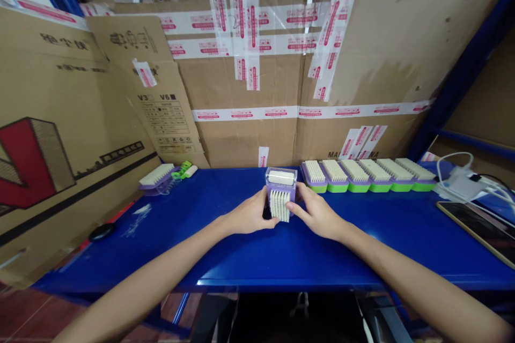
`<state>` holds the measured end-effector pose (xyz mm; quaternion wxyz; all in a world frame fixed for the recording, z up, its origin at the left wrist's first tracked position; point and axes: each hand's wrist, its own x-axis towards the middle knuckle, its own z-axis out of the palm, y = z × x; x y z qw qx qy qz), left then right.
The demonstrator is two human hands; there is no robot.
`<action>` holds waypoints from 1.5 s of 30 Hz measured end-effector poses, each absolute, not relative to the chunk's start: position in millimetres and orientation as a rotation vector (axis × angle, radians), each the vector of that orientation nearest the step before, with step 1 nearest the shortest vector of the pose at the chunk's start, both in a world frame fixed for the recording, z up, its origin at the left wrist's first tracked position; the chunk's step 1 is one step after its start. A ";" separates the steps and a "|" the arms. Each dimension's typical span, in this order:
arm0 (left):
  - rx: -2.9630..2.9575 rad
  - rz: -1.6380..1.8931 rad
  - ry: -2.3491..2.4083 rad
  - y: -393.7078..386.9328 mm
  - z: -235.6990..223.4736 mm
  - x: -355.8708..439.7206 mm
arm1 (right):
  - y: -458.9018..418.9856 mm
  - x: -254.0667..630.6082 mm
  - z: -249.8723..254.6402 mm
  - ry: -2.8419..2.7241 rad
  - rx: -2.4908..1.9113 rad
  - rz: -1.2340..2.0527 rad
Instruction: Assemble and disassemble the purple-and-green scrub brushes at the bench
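Watching through the head view from my distant seat, I saw both bare hands at the middle of the blue bench, grasping one purple-sided block between them. The left hand had its grip closed on the left side, its thumb at the near corner; the right hand had its grip closed on the right side, its thumb pressed against the pale face. That face was off-white and deeply ridged, cut into narrow parallel rows, and it faced up toward me. Beyond it, the far part was a glossy, see-through box section with a smooth pale bar showing inside. The long axis ran from near to far, almost straight out from the body, with the ridged end near and the clear end far. I could not tell whether its underside touched the bench.

At the far right stood a row of six blocks, rectangular, knobbly and off-white on top, purple and bright green at the sides. At the far left lay another pale-topped block, just beside a small green piece. Right of the row I made out a white adapter with cables, and nearer, a flat, dark-screened phone. Taped brown cardboard walled the far side.
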<state>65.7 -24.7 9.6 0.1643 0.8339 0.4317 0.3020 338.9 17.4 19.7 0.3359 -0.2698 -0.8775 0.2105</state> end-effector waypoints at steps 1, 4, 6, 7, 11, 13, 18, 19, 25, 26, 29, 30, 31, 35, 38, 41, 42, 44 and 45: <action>2.373 0.851 1.237 -25.3 10.7 66.0 | 17.3 338.9 20.0 -2.285 -0.707 0.560; 2.389 0.821 1.254 -25.6 11.6 66.1 | 17.4 338.8 20.1 -2.270 -0.698 0.577; 2.410 0.828 1.250 -25.2 10.4 65.8 | 17.6 338.7 19.5 -2.251 -0.672 0.584; 2.409 0.850 1.241 -25.1 9.7 65.6 | 17.8 338.8 19.0 -2.243 -0.655 0.587; 2.307 1.024 1.195 -24.8 8.1 64.5 | 18.2 339.8 17.0 -2.233 -0.611 0.561; 2.262 1.088 1.171 -24.0 8.7 63.1 | 18.1 340.8 17.0 -2.235 -0.603 0.543; 2.233 1.139 1.108 -20.9 10.7 58.3 | 17.7 342.7 18.0 -2.251 -0.612 0.572; 2.220 1.151 1.112 -20.6 10.7 57.5 | 17.9 342.8 17.8 -2.248 -0.612 0.572; 2.181 1.162 1.046 -19.6 6.1 55.0 | 17.7 340.9 13.8 -2.245 -0.545 0.560; 2.186 1.147 1.046 -19.2 5.1 55.6 | 17.2 340.6 13.1 -2.254 -0.535 0.568; 2.177 1.117 1.123 -19.0 3.4 60.4 | 16.0 339.8 11.8 -2.286 -0.525 0.590; 2.162 1.118 1.143 -19.4 3.5 62.7 | 15.7 339.7 11.6 -2.293 -0.526 0.595; 2.147 1.126 1.146 -19.9 3.8 65.2 | 15.6 339.6 11.6 -2.298 -0.529 0.601; 2.111 1.198 1.112 -20.5 5.9 73.4 | 16.3 339.9 11.9 -2.303 -0.522 0.626; 2.121 1.193 1.108 -16.7 5.8 77.6 | 18.6 340.8 11.2 -2.283 -0.505 0.645; 2.101 1.253 1.111 -9.8 2.0 82.4 | 22.3 341.8 9.0 -2.265 -0.473 0.667; 2.080 1.301 1.115 -7.5 0.4 84.1 | 23.6 341.9 8.1 -2.265 -0.460 0.669; 2.055 1.376 1.129 -4.0 -2.1 86.1 | 25.9 342.0 6.4 -2.267 -0.442 0.664; 2.058 1.395 1.142 -3.0 -2.5 86.3 | 26.7 342.0 5.8 -2.267 -0.435 0.656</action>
